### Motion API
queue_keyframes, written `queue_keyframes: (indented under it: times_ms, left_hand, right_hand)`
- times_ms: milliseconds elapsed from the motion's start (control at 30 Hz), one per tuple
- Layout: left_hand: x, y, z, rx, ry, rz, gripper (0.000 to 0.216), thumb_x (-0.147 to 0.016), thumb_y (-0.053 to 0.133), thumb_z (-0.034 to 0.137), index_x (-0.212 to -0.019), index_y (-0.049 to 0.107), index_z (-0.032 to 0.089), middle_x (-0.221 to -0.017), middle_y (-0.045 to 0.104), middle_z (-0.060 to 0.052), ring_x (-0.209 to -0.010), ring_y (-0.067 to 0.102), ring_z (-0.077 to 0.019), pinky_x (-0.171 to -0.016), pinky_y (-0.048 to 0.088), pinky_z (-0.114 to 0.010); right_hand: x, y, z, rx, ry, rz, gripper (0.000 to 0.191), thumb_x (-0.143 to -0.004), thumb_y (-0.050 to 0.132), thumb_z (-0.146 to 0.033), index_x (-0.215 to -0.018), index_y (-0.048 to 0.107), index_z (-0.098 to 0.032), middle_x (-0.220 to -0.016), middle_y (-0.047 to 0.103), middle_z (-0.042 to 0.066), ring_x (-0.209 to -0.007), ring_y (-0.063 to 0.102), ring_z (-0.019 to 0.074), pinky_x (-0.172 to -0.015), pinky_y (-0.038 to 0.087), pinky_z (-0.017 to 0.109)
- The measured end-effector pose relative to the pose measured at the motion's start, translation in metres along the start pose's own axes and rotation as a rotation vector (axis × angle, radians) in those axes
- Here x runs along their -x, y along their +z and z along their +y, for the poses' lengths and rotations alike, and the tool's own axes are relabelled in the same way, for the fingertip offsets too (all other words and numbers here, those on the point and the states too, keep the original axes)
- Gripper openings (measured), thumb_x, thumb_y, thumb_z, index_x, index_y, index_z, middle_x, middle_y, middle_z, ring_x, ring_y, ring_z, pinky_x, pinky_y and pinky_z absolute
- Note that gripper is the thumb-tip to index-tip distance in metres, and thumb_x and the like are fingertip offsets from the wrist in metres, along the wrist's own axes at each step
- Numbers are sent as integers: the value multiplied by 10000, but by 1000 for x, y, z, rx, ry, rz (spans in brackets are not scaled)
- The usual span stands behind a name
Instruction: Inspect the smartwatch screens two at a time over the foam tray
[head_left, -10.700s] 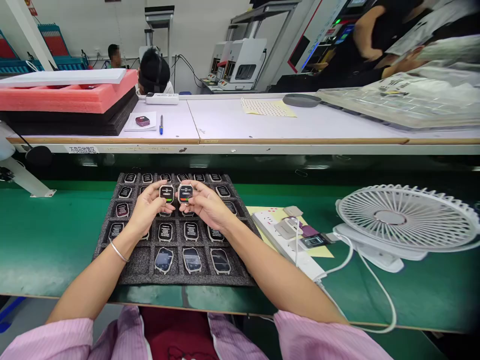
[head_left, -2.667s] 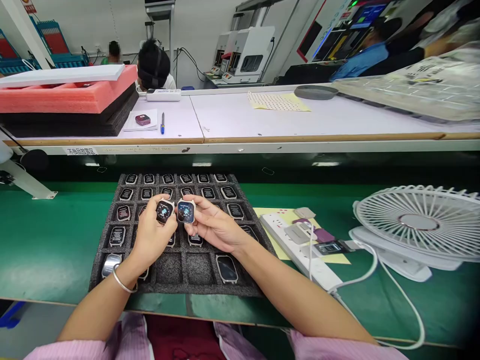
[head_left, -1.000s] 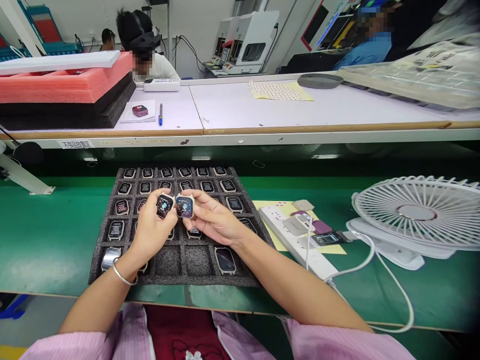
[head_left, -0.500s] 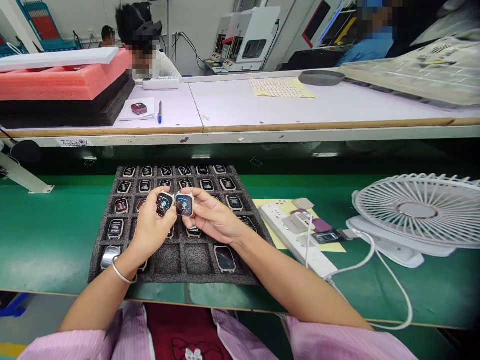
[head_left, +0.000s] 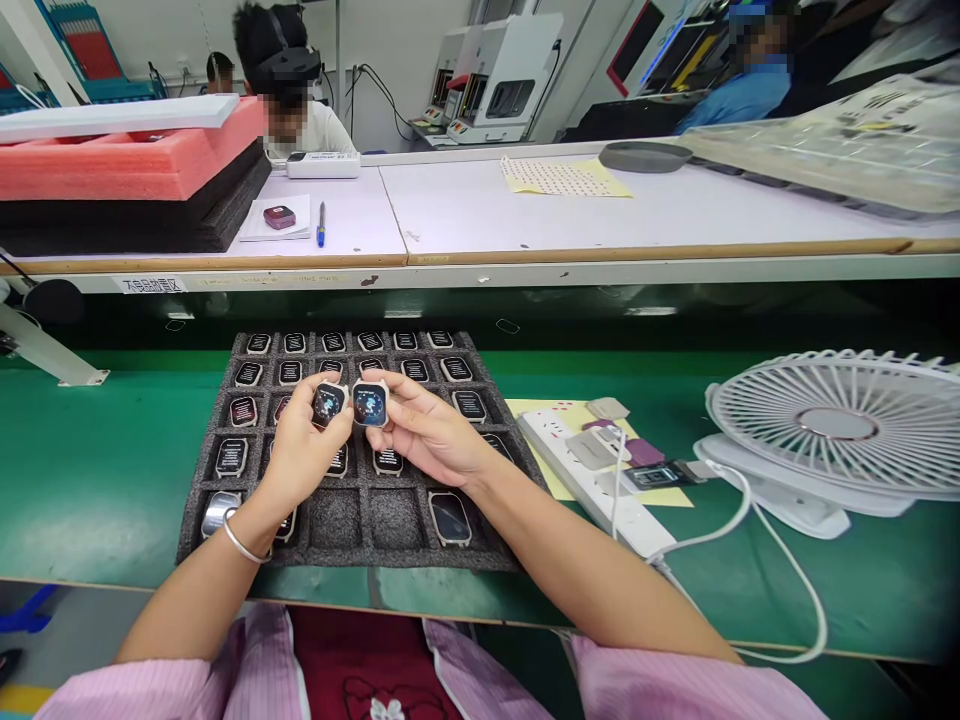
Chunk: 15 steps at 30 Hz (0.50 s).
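Note:
My left hand [head_left: 304, 445] grips a smartwatch case [head_left: 328, 403] without a strap, its screen lit. Close beside it, a second smartwatch case [head_left: 370, 404] is pinched in my right hand [head_left: 427, 430], also with a lit screen facing me. Both are held above a dark grey foam tray [head_left: 334, 555] whose pockets hold several more watch cases, most showing white text. One watch case [head_left: 450, 518] at the tray's front right has a dark screen. Two pockets at the front middle hold nothing. My forearms and hands hide some of the pockets.
Right of the tray lie a white power strip [head_left: 555, 440], cables and a small circuit device [head_left: 664, 475]. A white fan [head_left: 836, 425] stands farther right. Behind is a raised white shelf [head_left: 450, 215] with pink foam [head_left: 180, 160] and a pen [head_left: 321, 225]. Other people sit beyond.
Both hands stay in nearly the same place. The watch case in my right hand has risen and turned very slightly; its screen picture looks brighter.

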<state>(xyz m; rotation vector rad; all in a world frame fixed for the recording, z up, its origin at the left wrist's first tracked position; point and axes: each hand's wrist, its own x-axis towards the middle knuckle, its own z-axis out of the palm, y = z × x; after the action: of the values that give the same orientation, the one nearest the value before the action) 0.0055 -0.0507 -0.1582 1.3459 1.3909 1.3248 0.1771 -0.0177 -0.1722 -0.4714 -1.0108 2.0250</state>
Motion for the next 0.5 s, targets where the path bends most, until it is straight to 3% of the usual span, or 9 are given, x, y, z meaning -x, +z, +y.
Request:
queue_keyframes:
  times_ms: [100, 200, 300, 500]
  left_hand:
    - [-3, 0, 4, 211, -177, -33, 570, -737, 711, 298, -1256, 540, 135, -934, 672, -35, -666, 595, -105, -594, 459, -231]
    - [-4, 0, 8, 369, -287, -47, 632, -771, 685, 360, -1325, 497, 122, -787, 625, 11, -499, 523, -74, -481, 403, -218]
    - [-3, 0, 9, 409, -261, -52, 625, -783, 679, 368, -1338, 507, 141, -743, 593, 32, -496, 566, -89, -472, 426, -221]
    - [0, 1, 7, 376, -177, -94, 550, -775, 679, 308, -1293, 571, 159, -893, 650, -6, -555, 639, -90, -531, 534, -238]
  right_hand:
    - [-4, -4, -3, -39, 54, 71, 424, -840, 742, -278, -1236, 604, -219, -886, 725, 15, -724, 704, 157, -676, 536, 285]
    - [-7, -8, -5, -51, 75, 124, 346, -834, 715, -282, -1154, 610, -206, -933, 748, 41, -671, 693, 154, -653, 528, 287]
    - [-7, -10, -5, -23, 54, 160, 336, -793, 743, -258, -1098, 613, -212, -919, 750, 35, -600, 638, 119, -626, 507, 268]
    - [-2, -6, -4, 108, -32, 181, 389, -735, 762, -181, -1093, 617, -230, -920, 705, -5, -607, 608, 94, -622, 489, 254]
